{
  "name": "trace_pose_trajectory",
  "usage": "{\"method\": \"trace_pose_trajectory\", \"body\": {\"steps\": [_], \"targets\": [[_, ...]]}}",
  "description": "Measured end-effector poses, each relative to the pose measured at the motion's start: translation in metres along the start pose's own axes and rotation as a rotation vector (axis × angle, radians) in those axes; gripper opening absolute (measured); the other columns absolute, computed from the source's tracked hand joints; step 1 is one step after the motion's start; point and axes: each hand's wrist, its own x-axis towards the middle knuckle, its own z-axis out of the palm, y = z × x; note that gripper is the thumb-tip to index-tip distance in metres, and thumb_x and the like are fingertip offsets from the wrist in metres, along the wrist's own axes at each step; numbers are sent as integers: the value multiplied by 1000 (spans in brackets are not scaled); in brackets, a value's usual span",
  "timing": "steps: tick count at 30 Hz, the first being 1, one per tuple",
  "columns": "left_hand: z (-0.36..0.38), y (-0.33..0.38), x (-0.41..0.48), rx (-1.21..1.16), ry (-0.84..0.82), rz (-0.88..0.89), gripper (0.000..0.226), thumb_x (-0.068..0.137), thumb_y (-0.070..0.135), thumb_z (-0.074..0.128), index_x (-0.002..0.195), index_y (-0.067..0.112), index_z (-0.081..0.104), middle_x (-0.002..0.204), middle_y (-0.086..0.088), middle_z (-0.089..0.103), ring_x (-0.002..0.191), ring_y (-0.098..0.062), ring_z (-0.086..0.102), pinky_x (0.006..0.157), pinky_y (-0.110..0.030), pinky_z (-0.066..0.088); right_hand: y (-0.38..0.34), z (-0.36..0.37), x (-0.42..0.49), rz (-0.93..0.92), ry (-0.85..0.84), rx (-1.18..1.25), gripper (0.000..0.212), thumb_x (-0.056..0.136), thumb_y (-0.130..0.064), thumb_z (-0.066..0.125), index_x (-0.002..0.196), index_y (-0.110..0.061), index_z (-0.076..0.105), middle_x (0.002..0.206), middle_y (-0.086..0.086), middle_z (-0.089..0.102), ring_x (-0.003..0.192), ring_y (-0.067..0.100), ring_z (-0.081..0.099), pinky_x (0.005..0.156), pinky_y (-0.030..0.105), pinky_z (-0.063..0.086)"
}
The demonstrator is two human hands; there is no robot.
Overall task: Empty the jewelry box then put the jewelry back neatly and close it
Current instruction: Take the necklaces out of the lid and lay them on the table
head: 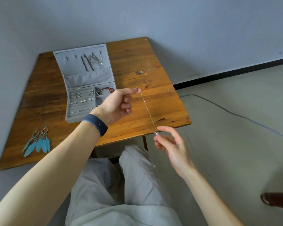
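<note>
A grey jewelry box [75, 118] stands open on the wooden table [162, 101], its lid upright with several necklaces [92, 61] hanging inside. Small earrings and rings [81, 100] fill the slotted tray, and a red bead bracelet [105, 90] lies in a right compartment. My left hand [119, 106] pinches one end of a thin silver necklace [148, 111] in front of the box. My right hand [170, 145] pinches the pendant end near the table's front edge. The chain is stretched between both hands.
A pair of blue feather earrings [38, 141] lies on the table's near left. Grey walls close in behind and to the left of the table. My grey-trousered legs [126, 185] sit under the front edge. A blue cable [235, 115] runs across the floor at right.
</note>
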Motion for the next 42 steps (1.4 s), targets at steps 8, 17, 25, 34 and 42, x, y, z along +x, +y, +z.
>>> {"method": "trace_pose_trajectory", "body": {"steps": [8,17,25,34,42], "targets": [[16,6,18,18,-102,4,13,92,29,62,98,23,71,62,7,29,58,-13,13,55,-27,21,-9,-10,19,7,25,-4,28,93,-6,63,113,-23,73,85,2,71,82,18,66,82,30,55],[5,33,45,684,-132,159,25,73,43,61,59,22,67,85,-9,69,84,-23,63,87,-40,47,-23,-41,56,-432,294,-693,17,95,-13,64,102,-26,71,92,-18,71,85,1,66,74,10,47],[4,35,82,1333,-101,144,20,82,29,71,77,11,63,75,-2,74,74,-15,69,68,-30,52,-21,-57,77,-809,394,-990,15,94,-5,63,106,-10,71,98,-2,67,87,9,62,80,8,40],[19,14,121,37,-98,-43,19,85,-5,45,91,11,53,71,-5,61,74,-23,68,79,-37,58,4,-64,78,-988,355,-1101,20,93,0,65,108,-8,76,98,6,68,85,21,65,78,30,55],[38,15,151,541,-119,-29,24,90,4,63,110,12,72,97,-7,73,61,-12,57,62,-25,55,15,-67,85,-936,266,-1194,26,86,-1,68,106,-14,77,96,4,68,82,26,60,70,41,51]]}}
